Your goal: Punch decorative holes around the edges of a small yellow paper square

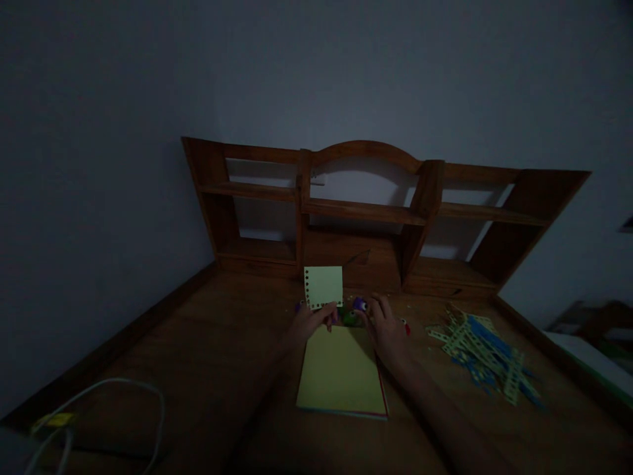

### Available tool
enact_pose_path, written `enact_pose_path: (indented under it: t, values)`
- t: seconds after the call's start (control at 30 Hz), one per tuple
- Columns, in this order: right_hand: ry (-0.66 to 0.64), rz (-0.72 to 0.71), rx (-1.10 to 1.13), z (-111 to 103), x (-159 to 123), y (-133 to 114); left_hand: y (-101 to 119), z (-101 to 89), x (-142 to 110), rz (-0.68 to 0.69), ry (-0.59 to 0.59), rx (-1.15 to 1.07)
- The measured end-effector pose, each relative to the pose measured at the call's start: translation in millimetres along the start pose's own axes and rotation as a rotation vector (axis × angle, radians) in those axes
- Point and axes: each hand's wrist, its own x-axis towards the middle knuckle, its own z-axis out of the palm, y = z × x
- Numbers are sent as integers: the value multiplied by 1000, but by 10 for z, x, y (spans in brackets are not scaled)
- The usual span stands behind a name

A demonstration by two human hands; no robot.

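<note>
My left hand (309,322) pinches the lower edge of a pale yellow-green sheet of paper (324,285), which stands upright. Small shapes are punched along its left and bottom edges. Between the thumb and fingers of my right hand (383,323) is a small purple and white paper punch (359,304). A green object (350,318) lies between the hands, and a red one (407,328) shows just beyond my right hand; both are partly hidden. Below the hands lies a stack of coloured paper (341,369), pale yellow on top.
A wooden shelf unit (366,211) rises at the back of the wooden desk (208,349). To the right is a loose pile of punched yellow-green and blue paper strips (487,353). A white cable (161,402) curls at lower left beside a yellow object (57,421).
</note>
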Motion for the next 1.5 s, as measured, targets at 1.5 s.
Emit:
enact_pose_path:
  t: [1.5]
  values:
    - [-142, 457, 1252, 175, -38, -137, -98, -7, -11, 60, 156, 220]
